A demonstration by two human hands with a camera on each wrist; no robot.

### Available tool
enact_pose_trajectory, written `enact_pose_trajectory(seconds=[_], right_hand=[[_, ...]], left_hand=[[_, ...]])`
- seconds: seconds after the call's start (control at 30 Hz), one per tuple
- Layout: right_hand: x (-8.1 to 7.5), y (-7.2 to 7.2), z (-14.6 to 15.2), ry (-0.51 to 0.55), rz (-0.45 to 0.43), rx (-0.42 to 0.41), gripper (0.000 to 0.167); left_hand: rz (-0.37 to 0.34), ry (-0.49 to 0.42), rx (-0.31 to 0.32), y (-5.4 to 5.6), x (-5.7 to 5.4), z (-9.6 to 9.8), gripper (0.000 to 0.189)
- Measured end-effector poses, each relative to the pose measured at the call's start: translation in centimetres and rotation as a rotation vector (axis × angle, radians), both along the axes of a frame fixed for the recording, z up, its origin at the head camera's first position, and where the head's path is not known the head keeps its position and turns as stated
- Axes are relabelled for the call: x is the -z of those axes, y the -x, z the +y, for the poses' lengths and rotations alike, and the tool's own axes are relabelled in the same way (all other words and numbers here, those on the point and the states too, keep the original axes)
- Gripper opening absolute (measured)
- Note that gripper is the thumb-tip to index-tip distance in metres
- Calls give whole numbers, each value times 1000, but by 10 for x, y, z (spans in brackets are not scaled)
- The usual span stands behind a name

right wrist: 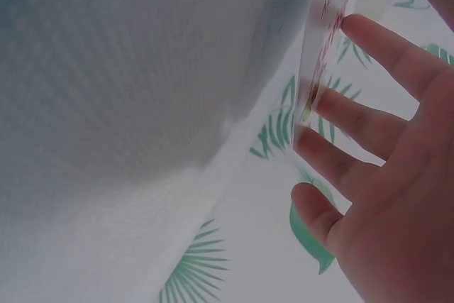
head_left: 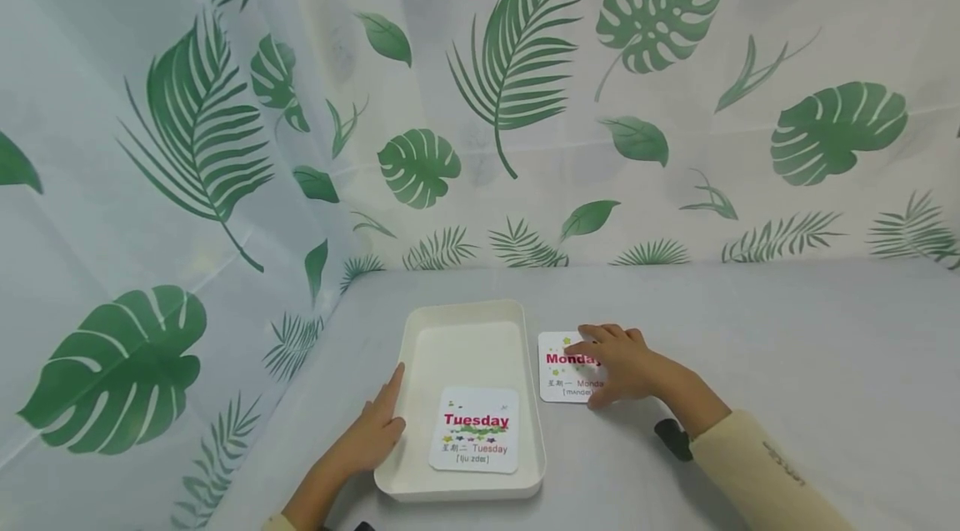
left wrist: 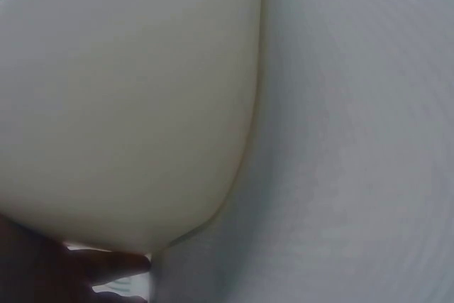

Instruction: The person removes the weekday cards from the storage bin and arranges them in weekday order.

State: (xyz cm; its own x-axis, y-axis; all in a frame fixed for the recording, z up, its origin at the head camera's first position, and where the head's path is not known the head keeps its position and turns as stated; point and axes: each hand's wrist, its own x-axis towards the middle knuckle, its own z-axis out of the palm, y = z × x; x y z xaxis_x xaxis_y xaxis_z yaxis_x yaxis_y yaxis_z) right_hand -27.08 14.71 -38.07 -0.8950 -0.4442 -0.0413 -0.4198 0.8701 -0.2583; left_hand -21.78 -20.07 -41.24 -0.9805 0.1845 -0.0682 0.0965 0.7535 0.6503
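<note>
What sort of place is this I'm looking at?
Probably a small screened-off work corner, perhaps for handling learning cards. Leaf-print sheeting hangs on two sides around a plain pale surface, where a tray holds the Tuesday card beside the Monday card.

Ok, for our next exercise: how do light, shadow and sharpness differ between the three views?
Head view: soft, even light, print on the Tuesday card sharp enough to read; left wrist view: dim and soft, the left hand nearly a silhouette; right wrist view: hazy, blurry-edged shadow on the table, print on the Monday card unreadable at that steep angle.
</note>
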Motion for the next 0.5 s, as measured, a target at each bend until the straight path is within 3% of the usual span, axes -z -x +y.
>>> enact_pose_trajectory(seconds=[0.5], right_hand=[[2,-2,1,17,-7,-25,70]], left_hand=[[1,-6,8,-2,-1,0,68]])
